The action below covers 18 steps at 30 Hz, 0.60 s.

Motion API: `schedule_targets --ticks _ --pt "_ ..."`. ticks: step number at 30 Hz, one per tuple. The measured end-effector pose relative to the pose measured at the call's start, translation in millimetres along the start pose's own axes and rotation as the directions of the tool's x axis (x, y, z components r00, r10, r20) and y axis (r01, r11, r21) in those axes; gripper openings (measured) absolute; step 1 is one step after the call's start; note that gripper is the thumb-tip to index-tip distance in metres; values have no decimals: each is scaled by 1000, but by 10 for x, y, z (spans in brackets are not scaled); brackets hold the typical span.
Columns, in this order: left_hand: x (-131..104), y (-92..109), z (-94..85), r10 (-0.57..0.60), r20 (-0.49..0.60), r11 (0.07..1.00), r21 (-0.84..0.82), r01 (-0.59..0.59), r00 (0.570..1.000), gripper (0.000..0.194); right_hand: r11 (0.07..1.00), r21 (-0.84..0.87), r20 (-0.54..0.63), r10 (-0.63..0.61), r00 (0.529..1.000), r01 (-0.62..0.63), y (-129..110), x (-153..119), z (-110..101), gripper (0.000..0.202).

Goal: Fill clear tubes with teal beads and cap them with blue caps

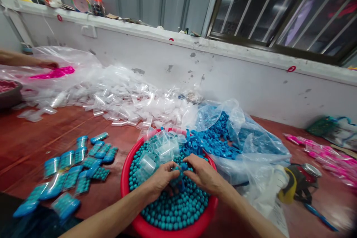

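Head view: looking down at both hands over a red basin (127,156) of teal beads (173,212), at the near middle of a red-brown table (106,186). With left hand (160,182), holding a clear sleeve (176,181) in narrow, curled fingers, its lower part hidden. With right hand (202,173), pinching a small blue piece (184,166) between thumb and forefinger, just beside the left fingertips. Among the beads, on the far side of the basin, several loose clear sleeves (167,150). Just beyond to the right, many blue pieces (220,137) spilling from a clear bag (256,145). To the left on the table, a scatter of bead-filled packets (74,176) with blue ends. Along the far wall (240,89), a broad heap of clear sleeves (125,96). At far left, another person's hand (48,64) on bright pink plastic (57,72). At right, pink packets (329,154), and nearer, a yellow-and-black object (288,186).
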State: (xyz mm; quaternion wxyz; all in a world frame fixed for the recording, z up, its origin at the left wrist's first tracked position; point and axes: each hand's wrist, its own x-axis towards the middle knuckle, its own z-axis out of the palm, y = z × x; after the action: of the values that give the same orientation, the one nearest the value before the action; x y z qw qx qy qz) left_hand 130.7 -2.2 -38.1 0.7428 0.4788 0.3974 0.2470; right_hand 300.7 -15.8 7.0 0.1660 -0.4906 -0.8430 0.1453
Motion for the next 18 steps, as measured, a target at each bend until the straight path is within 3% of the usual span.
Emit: schedule_targets --ticks 5,12,15,18 --pt "1 -43 2 60 41 994 -90 -56 997 37 932 356 -40 79 996 -60 28 90 93 22" --pt "11 -26 -20 173 -114 985 39 -170 978 32 974 202 112 78 991 -99 22 -46 -35 29" --pt "0 -11 1 213 -76 976 62 -209 974 27 937 286 32 199 979 -200 3 -32 -34 26" --pt "-5 -10 23 246 -64 968 71 -241 967 24 881 431 -45 235 971 -193 -21 15 73 18"
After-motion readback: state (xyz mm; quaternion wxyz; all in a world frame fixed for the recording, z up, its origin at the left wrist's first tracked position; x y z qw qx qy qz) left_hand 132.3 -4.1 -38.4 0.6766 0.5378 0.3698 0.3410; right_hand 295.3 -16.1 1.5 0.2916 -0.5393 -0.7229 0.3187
